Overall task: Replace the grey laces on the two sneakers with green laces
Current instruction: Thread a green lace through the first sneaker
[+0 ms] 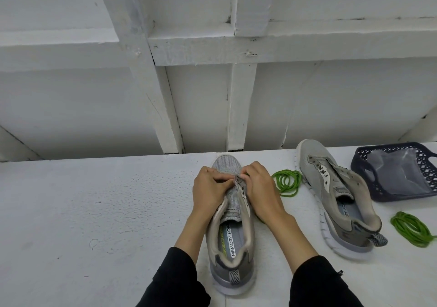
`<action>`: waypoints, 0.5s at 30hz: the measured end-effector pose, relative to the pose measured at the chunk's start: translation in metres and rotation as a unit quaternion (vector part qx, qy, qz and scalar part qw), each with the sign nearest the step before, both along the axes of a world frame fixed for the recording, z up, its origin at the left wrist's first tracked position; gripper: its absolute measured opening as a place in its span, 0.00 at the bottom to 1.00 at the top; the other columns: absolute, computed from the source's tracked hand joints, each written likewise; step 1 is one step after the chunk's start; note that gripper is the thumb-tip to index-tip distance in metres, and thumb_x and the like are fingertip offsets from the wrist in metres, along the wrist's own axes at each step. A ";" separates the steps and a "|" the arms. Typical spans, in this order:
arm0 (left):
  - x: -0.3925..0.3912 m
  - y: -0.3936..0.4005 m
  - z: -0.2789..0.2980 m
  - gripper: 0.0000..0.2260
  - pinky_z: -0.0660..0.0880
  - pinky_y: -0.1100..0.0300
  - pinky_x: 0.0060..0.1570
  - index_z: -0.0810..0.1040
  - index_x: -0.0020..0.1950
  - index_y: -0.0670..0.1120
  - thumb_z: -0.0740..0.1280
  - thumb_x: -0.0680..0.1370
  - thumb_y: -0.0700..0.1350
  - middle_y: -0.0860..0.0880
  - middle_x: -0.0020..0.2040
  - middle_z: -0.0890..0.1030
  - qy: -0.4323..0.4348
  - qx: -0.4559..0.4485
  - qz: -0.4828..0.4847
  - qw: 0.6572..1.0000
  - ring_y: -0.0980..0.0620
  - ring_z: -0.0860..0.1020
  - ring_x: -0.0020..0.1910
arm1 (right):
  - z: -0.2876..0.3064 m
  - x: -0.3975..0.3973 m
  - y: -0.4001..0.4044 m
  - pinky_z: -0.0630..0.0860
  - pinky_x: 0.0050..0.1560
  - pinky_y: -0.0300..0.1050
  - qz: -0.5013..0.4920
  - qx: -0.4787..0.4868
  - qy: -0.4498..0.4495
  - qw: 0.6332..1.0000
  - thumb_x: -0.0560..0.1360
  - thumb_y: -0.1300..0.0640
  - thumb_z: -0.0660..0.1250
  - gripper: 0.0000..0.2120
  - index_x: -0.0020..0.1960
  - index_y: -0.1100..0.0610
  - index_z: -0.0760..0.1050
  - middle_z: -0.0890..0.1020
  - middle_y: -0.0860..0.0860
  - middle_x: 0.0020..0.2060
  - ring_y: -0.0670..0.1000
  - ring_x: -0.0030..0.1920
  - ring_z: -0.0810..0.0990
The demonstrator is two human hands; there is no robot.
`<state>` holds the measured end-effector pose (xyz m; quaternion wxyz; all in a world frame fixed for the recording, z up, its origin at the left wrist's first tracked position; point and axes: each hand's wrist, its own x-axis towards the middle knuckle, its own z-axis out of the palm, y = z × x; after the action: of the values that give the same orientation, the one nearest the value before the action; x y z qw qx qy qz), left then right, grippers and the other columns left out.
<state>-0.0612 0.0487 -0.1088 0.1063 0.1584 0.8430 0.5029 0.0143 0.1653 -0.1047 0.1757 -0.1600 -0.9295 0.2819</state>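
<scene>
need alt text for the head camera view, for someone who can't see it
Both hands, left hand and right hand, work at the front eyelets of a grey sneaker on a white table. A second sneaker without laces lies to the right, between two coils of green lace, beside a dark blue basket.

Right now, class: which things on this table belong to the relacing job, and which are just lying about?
Belong to the job:
near sneaker, worked on by left hand and right hand
far sneaker
two green lace coils

Lying about:
navy basket
clear plastic bag inside it
</scene>
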 end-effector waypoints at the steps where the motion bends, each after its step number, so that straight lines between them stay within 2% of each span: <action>1: 0.000 -0.001 0.000 0.06 0.72 0.64 0.47 0.86 0.45 0.53 0.77 0.70 0.45 0.53 0.44 0.74 0.007 0.006 0.001 1.000 0.58 0.74 0.45 | -0.001 -0.002 0.001 0.70 0.44 0.42 0.001 -0.027 0.003 1.000 0.79 0.63 0.61 0.06 0.48 0.60 0.77 0.74 0.51 0.45 0.49 0.45 0.73; 6: 0.001 -0.002 0.001 0.03 0.73 0.65 0.44 0.85 0.44 0.51 0.75 0.72 0.45 0.54 0.45 0.71 0.044 -0.001 -0.017 0.999 0.59 0.74 0.43 | -0.004 -0.009 0.007 0.67 0.43 0.30 0.008 -0.157 0.005 0.988 0.77 0.63 0.65 0.06 0.44 0.57 0.79 0.76 0.48 0.41 0.41 0.41 0.74; 8: -0.001 -0.002 0.004 0.02 0.69 0.70 0.42 0.82 0.44 0.51 0.72 0.75 0.44 0.53 0.46 0.71 0.061 -0.038 -0.064 0.995 0.61 0.74 0.42 | -0.002 -0.007 0.008 0.68 0.44 0.32 0.005 -0.195 0.000 0.981 0.77 0.60 0.65 0.05 0.44 0.54 0.78 0.79 0.47 0.42 0.41 0.44 0.76; 10: -0.005 -0.002 0.007 0.04 0.64 0.74 0.40 0.79 0.45 0.49 0.67 0.77 0.41 0.52 0.47 0.70 0.085 -0.083 -0.120 0.986 0.58 0.73 0.42 | 0.000 -0.005 0.008 0.71 0.45 0.35 -0.001 -0.226 -0.009 0.974 0.79 0.57 0.62 0.05 0.49 0.53 0.77 0.80 0.46 0.43 0.43 0.46 0.77; 13: -0.011 -0.005 0.011 0.06 0.66 0.68 0.43 0.75 0.44 0.49 0.64 0.79 0.39 0.51 0.45 0.69 0.076 -0.085 -0.139 0.984 0.54 0.73 0.44 | 0.005 -0.004 0.005 0.72 0.46 0.38 0.004 -0.274 -0.016 0.962 0.81 0.52 0.59 0.08 0.58 0.49 0.74 0.79 0.47 0.45 0.45 0.47 0.77; 15: -0.013 -0.009 0.009 0.09 0.68 0.64 0.44 0.73 0.42 0.51 0.63 0.79 0.39 0.49 0.45 0.72 0.048 -0.030 -0.099 0.993 0.55 0.73 0.43 | 0.009 -0.006 0.004 0.72 0.48 0.42 0.016 -0.260 -0.028 0.965 0.81 0.51 0.58 0.09 0.57 0.47 0.76 0.79 0.48 0.46 0.46 0.47 0.77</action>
<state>-0.0746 0.0399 -0.0994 0.1200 0.2616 0.8421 0.4562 0.0085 0.1693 -0.0961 0.0976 -0.1933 -0.8314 0.5118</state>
